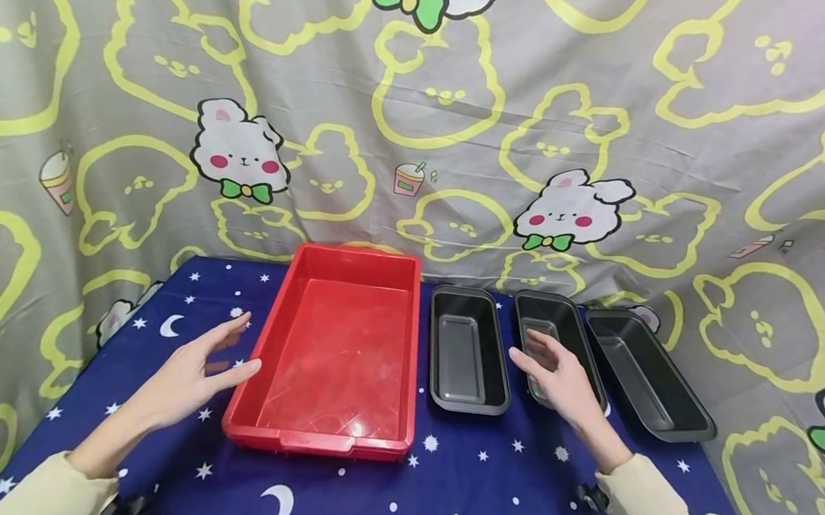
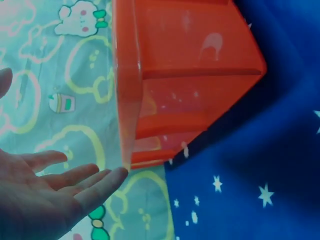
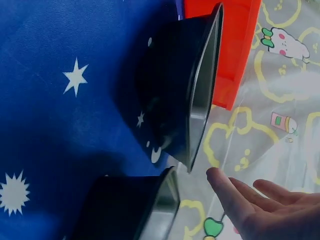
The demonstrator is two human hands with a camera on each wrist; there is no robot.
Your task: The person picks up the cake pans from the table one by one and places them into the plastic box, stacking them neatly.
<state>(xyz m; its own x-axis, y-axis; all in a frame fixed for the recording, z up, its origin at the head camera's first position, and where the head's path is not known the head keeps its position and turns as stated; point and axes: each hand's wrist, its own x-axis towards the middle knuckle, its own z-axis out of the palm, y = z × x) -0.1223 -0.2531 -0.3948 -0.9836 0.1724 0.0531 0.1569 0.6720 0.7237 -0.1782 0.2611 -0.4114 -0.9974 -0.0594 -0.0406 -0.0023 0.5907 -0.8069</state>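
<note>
A red plastic tray (image 1: 345,350) lies on the table, its inside bare. My left hand (image 1: 189,373) hovers beside the tray's left wall, fingers loosely extended and holding nothing. In the left wrist view the same hand (image 2: 55,200) shows its fingers spread near the tray's rim (image 2: 129,90). To the tray's right stands a dark loaf pan (image 1: 467,360). Over the middle loaf pan (image 1: 535,325) my right hand (image 1: 560,381) hangs with relaxed fingers and nothing in them. The right wrist view shows that hand (image 3: 265,207) apart from the pans.
A third loaf pan (image 1: 648,376) sits slanted at the right. Beneath everything is a blue tablecloth (image 1: 383,508) with white stars and moons. A grey curtain (image 1: 340,79) with cartoon rabbits hangs behind the table and along its sides.
</note>
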